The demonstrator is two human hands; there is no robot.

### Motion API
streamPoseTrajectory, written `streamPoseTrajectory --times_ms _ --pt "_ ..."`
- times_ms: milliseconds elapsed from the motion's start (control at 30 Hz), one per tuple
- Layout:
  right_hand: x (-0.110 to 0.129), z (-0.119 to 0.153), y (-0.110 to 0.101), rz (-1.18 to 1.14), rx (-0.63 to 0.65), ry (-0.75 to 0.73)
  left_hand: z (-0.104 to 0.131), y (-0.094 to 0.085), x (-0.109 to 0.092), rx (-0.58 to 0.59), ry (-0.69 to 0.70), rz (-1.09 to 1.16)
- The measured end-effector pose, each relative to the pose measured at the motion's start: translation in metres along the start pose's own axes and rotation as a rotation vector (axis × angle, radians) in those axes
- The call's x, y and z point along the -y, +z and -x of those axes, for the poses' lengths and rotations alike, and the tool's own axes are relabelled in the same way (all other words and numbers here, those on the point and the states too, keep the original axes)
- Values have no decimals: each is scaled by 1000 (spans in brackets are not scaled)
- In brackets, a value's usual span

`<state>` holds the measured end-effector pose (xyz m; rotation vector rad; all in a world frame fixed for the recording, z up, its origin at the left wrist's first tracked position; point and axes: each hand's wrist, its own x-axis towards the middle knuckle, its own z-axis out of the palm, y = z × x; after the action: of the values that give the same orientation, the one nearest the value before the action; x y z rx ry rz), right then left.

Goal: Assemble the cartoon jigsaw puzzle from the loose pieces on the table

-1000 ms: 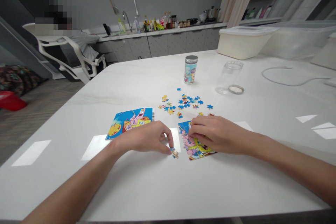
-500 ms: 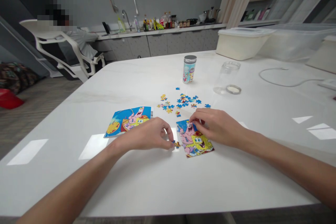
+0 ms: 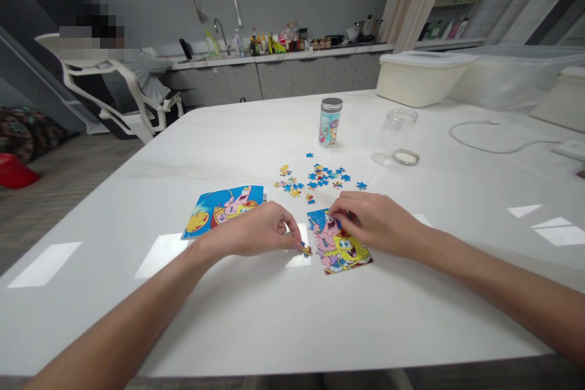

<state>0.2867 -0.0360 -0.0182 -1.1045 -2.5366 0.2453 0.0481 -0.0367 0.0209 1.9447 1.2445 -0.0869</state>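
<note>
My left hand (image 3: 267,230) pinches a small jigsaw piece (image 3: 305,250) between thumb and fingertips, just left of the partly assembled jigsaw puzzle (image 3: 340,247) and apart from it. The puzzle lies flat, showing a pink starfish and a yellow sponge character. Over its upper right part rests my right hand (image 3: 368,216), fingers bent together and thumb against the picture; its fingertips are partly hidden. Loose jigsaw pieces (image 3: 322,177) lie scattered beyond the puzzle. A picture card (image 3: 223,210) with the same characters sits behind my left wrist, which covers part of it.
A printed tin with a silver lid (image 3: 329,123) stands behind the pieces. To its right are a clear jar (image 3: 393,137) and a loose round lid (image 3: 406,157). Storage boxes (image 3: 420,79) and a white cable (image 3: 493,149) occupy the right side. A person sits on a chair (image 3: 105,91) at far left.
The piece in my left hand has tilted and shifted slightly left, away from the puzzle edge. My right hand stays on the puzzle.
</note>
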Motion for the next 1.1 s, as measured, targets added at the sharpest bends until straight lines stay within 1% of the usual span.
streamPoseTrajectory --times_ms 167,333,467,533,667,733,800,867,933,1000,1067,1100 --pt "2 1 0 1 4 -3 -1 0 2 -7 -11 28" --pt "1 0 -2 2 -20 8 0 -1 1 -20 -60 22" --pt "3 0 -5 -44 -31 -19 -2 1 -2 -35 -69 108" --pt "9 0 -6 -83 -8 -34 -3 4 -4 -62 -48 192" --pt "24 2 -5 -200 49 -3 -3 9 -7 -116 38 344" --pt "29 3 -2 -249 59 -16 -3 12 -8 -109 77 364" --pt "30 4 0 -251 52 -69 -4 15 -9 -83 101 350" --pt "28 4 -1 -215 37 -121 -5 18 -8 -55 109 318" --pt "20 2 -4 -168 -5 -129 -6 21 -6 -68 98 249" --pt "7 -1 -10 -119 -92 -73 -8 23 -3 -151 90 86" --pt "-10 -6 -17 -63 -191 36 -9 25 -1 -259 85 -183" --pt "-18 -8 -21 -28 -221 81 -9 25 0 -292 90 -318"
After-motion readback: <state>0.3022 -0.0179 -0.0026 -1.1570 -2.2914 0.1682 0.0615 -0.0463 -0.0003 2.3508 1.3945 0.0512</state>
